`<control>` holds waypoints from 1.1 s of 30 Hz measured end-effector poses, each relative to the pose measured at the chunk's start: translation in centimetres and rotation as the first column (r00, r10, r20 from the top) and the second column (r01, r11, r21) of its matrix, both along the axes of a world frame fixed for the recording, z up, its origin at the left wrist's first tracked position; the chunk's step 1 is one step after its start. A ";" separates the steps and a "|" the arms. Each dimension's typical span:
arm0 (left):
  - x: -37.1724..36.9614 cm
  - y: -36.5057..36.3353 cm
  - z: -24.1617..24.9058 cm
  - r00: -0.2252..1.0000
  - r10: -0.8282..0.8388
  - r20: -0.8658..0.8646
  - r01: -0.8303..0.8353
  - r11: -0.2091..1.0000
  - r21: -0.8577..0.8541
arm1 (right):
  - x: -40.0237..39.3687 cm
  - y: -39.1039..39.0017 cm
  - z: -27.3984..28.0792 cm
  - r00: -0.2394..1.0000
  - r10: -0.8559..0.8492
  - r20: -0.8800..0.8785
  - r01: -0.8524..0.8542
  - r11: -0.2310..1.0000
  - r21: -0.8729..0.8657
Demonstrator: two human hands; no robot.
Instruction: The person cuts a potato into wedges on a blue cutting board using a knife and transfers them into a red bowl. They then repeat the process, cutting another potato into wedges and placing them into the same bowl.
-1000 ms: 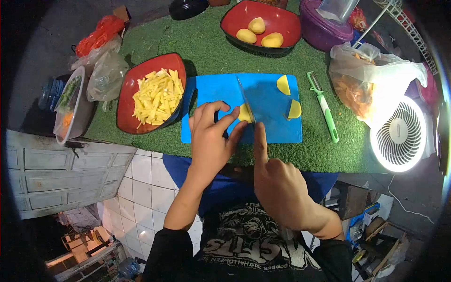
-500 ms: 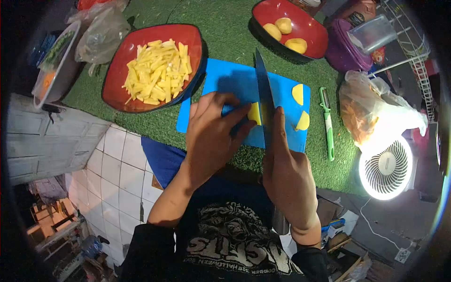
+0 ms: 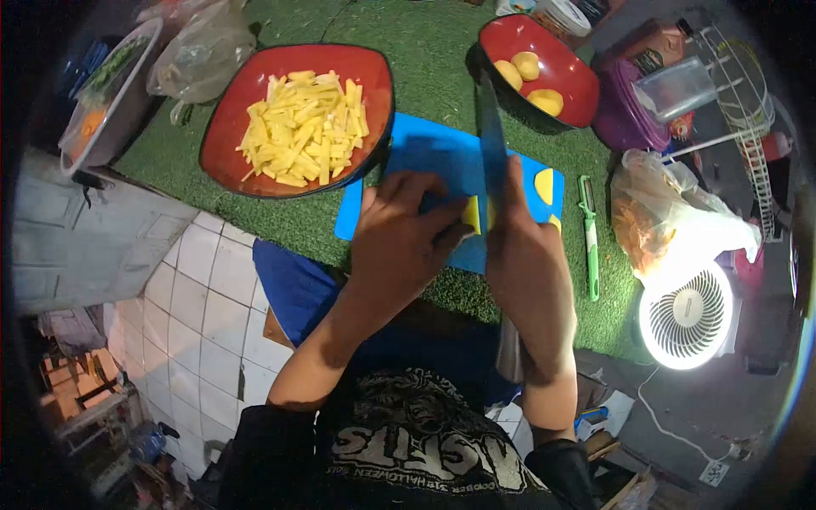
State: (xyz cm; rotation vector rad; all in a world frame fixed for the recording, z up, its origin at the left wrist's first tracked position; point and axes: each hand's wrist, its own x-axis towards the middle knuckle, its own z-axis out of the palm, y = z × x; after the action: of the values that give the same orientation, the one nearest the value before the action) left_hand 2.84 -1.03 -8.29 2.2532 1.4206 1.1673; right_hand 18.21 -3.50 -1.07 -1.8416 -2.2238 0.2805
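Observation:
My left hand (image 3: 398,234) pinches a small yellow potato piece (image 3: 473,216) against the blue cutting board (image 3: 429,144). Just to its right, my right hand (image 3: 534,263) is closed round the handle of a large kitchen knife (image 3: 492,127). The blade points away from me, close beside the piece, and its dark handle end shows below my wrist. A potato slice (image 3: 544,185) lies on the board's right side; another is mostly hidden behind my right hand. Left of the board, a red bowl (image 3: 223,140) holds a heap of cut potato sticks (image 3: 306,132).
A second red bowl (image 3: 529,38) with several peeled potatoes (image 3: 545,103) stands behind the board. A green-handled peeler (image 3: 591,246) lies to the right, near a plastic bag (image 3: 642,204) and a lit white fan (image 3: 687,314). Green turf-like matting (image 3: 425,51) covers the table.
The view has shifted slightly, so the bowls and board appear further right. My right hand with the knife sits further forward and now covers most of the lower potato slice.

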 end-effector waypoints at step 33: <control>0.3 -0.4 -0.9 1.000 0.024 0.006 -0.024 0.999 -0.024 | -0.8 -0.6 0.5 0.989 -0.074 -0.125 0.061 0.993 -0.104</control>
State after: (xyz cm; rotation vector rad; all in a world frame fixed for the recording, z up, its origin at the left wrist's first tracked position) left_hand 3.11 -1.45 -9.16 2.2211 1.4555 1.1575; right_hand 17.43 -4.06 -0.58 -1.8874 -2.0915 0.4914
